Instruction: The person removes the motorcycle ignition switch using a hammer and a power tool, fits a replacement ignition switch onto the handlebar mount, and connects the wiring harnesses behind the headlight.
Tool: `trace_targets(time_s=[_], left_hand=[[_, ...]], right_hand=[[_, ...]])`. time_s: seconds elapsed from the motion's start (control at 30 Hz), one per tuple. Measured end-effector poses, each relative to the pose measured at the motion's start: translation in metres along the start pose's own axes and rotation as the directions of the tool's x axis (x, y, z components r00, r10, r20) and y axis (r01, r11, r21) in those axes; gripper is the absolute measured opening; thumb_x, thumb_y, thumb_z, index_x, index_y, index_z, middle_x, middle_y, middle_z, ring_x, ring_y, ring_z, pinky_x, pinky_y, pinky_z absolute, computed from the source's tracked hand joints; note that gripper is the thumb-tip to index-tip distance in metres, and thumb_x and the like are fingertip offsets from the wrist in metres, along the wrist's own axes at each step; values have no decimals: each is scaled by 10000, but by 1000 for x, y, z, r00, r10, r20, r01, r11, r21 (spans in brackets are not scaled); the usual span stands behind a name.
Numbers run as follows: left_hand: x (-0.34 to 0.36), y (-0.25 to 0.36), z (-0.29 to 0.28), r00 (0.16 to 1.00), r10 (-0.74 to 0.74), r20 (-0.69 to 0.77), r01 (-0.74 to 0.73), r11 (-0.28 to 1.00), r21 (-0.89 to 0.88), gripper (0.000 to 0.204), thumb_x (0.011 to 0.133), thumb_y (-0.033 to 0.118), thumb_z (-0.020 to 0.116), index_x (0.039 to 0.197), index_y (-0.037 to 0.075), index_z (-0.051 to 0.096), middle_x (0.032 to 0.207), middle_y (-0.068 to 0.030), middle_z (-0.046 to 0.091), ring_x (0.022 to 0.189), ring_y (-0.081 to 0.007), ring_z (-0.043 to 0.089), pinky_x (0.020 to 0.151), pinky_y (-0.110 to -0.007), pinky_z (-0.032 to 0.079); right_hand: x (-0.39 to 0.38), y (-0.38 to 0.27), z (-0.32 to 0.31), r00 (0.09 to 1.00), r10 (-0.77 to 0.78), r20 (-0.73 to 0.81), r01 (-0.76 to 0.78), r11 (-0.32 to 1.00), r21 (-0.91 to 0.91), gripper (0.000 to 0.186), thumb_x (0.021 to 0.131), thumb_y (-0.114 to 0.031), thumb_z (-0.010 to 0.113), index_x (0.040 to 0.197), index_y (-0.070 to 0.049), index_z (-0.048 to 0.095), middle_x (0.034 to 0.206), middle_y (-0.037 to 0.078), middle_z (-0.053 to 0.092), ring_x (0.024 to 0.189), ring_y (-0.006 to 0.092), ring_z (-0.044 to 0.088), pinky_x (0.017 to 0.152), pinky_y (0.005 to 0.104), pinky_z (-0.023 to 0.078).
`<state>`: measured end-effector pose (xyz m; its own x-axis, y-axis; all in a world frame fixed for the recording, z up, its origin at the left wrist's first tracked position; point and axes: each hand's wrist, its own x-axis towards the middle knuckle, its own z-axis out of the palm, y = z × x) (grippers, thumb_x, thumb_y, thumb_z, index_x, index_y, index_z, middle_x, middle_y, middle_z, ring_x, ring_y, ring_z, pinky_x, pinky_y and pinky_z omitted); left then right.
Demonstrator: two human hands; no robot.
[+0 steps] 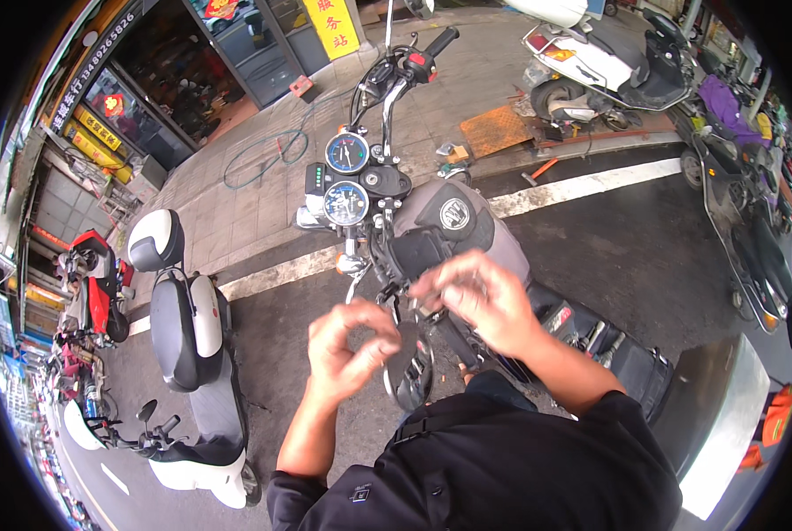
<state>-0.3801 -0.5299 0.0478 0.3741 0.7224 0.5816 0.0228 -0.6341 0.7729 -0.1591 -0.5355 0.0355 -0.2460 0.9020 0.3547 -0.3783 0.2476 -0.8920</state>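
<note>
A motorcycle with a grey tank (pixel 502 239) stands before me, its handlebar turned. My left hand (pixel 347 350) hovers over the near handlebar end, beside the round mirror (pixel 409 370). Its thumb and forefinger curl into a ring with the tips close together; anything small between them cannot be made out. My right hand (pixel 483 301) is above the near black grip (pixel 458 343) and the control housing, fingers bent and tips smeared by motion. Two round gauges (pixel 346 177) sit ahead of my hands, next to the ignition lock plate (pixel 386 183). The far grip (pixel 440 42) has a red switch housing.
A white-and-grey scooter (pixel 197 327) is parked on my left, another white scooter (pixel 591 66) at the far right. An orange-handled hammer (pixel 539 172) and a rusty board (pixel 497 132) lie near the kerb. A green hose (pixel 268 157) coils on the pavement. More scooters (pixel 741 212) line the right side.
</note>
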Motion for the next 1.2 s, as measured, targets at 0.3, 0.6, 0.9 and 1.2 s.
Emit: trace_targets(time_s=[0.3, 0.6, 0.9, 1.2], left_hand=[[72, -113, -13, 936, -274, -221, 350, 787, 507, 250, 799, 59, 714, 1025, 7, 618, 935, -114, 663, 876, -237, 656, 778, -331, 511], [128, -180, 4, 984, -169, 49, 32, 448, 893, 654, 637, 132, 796, 1234, 78, 533, 1225, -123, 523, 1182, -338, 482, 1004, -458, 390], [142, -226, 4, 965, -241, 104, -32, 286, 958, 704, 640, 287, 825, 1255, 86, 546, 1245, -97, 532, 1341, -310, 353, 1133, -495, 255], [135, -234, 11, 989, -149, 17, 36, 348, 937, 692, 600, 260, 842, 1215, 81, 581, 1199, -83, 560, 1330, -298, 373, 1131, -482, 252]], right_hand=[[142, 155, -152, 964, 64, -258, -72, 997, -22, 98, 970, -98, 542, 1051, -44, 556, 985, 70, 689, 836, 103, 632, 720, 241, 501], [177, 202, -135, 983, -35, -178, -68, 839, -540, 74, 914, -52, 572, 981, -22, 569, 893, 154, 648, 795, 271, 650, 689, 365, 483], [181, 205, -139, 947, -316, -61, 181, 679, -712, 104, 854, -31, 617, 958, -21, 612, 928, 144, 614, 861, 352, 618, 735, 409, 482], [178, 203, -143, 976, -181, -124, 60, 763, -644, 122, 876, -46, 606, 988, -3, 628, 931, 152, 650, 863, 334, 647, 742, 378, 500]])
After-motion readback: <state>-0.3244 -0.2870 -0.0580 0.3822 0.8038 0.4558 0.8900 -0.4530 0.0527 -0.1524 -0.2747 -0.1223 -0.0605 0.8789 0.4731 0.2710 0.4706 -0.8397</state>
